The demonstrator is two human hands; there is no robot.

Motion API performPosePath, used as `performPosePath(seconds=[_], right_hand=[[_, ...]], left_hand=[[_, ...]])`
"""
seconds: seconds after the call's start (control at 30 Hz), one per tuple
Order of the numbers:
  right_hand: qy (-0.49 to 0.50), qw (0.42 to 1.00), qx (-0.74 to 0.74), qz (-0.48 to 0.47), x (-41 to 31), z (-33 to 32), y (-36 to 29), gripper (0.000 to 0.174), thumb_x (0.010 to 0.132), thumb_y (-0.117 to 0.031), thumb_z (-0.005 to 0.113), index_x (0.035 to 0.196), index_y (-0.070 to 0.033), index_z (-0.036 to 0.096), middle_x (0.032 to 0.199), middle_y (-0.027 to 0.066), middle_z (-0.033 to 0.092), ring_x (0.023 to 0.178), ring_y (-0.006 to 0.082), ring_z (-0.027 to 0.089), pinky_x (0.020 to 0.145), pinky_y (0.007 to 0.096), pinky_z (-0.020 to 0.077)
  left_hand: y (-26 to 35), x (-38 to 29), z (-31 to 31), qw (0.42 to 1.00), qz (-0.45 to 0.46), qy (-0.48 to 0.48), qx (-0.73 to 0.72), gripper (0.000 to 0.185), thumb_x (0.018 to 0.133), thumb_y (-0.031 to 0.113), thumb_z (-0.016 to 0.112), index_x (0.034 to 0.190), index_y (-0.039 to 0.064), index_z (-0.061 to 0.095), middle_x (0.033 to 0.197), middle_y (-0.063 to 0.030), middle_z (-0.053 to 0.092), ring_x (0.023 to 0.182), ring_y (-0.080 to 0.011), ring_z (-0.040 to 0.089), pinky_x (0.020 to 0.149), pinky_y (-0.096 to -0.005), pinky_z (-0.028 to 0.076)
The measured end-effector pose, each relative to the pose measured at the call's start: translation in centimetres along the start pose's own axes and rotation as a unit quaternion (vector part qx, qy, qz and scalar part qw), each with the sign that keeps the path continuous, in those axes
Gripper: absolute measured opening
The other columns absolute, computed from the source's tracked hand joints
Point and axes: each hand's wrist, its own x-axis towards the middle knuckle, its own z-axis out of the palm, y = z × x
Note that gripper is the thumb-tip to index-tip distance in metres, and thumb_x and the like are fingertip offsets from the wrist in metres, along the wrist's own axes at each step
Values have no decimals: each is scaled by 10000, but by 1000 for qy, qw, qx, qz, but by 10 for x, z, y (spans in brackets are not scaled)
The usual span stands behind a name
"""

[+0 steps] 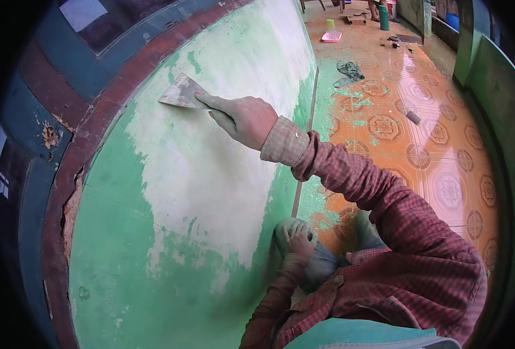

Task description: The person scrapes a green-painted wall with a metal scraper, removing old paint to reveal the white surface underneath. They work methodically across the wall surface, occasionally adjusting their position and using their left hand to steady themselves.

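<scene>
My right hand [249,120] holds a wide, flat-bladed scraper [182,90], its blade against the upper left part of the wall. The wall [109,235] has green paint around a large bare whitish patch [201,174], with ragged paint edges and faint remnants of green near its lower part. My left hand [300,237], dusty like the right one, rests on my bent knee with its fingers spread and no tool in it. The scraper's handle is hidden in my right hand.
Green paint flakes [323,131] lie along the wall's foot on the orange patterned tile floor [440,152]. Farther off are a crumpled dark cloth [349,73], a small grey block [413,117], a pink tray [331,36] and a green cylindrical container [384,18] near a person's legs. A chipped reddish frame [92,113] borders the wall.
</scene>
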Motion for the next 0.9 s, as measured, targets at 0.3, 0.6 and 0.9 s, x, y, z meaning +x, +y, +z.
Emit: performPosePath(seconds=[0.3, 0.6, 0.9], right_hand=[[26, 998, 17, -52, 0, 11, 17, 412, 969, -275, 512, 1381, -303, 527, 656, 112, 602, 588, 320, 601, 556, 463, 467], [62, 994, 11, -84, 4, 16, 19, 414, 970, -271, 521, 1384, -291, 525, 633, 105, 588, 566, 316, 588, 535, 459, 457], [26, 996, 62, -60, 0, 4, 8, 427, 948, -220, 581, 1374, -227, 554, 680, 168, 590, 565, 341, 570, 555, 419, 466]], left_hand=[[-7, 4, 10, 1000, -12, 5, 0, 475, 830, 344, 650, 1236, 98, 627, 1261, -133, 624, 1302, -267, 486, 1165, -599, 157], [-4, 7, 6, 999, -27, -37, -25, 501, 831, 348, 661, 1260, 96, 601, 1291, -131, 599, 1325, -273, 452, 1171, -577, 149], [-2, 6, 5, 999, -13, -8, -33, 453, 835, 339, 657, 1204, 77, 631, 1259, -121, 617, 1305, -269, 472, 1169, -575, 153]])
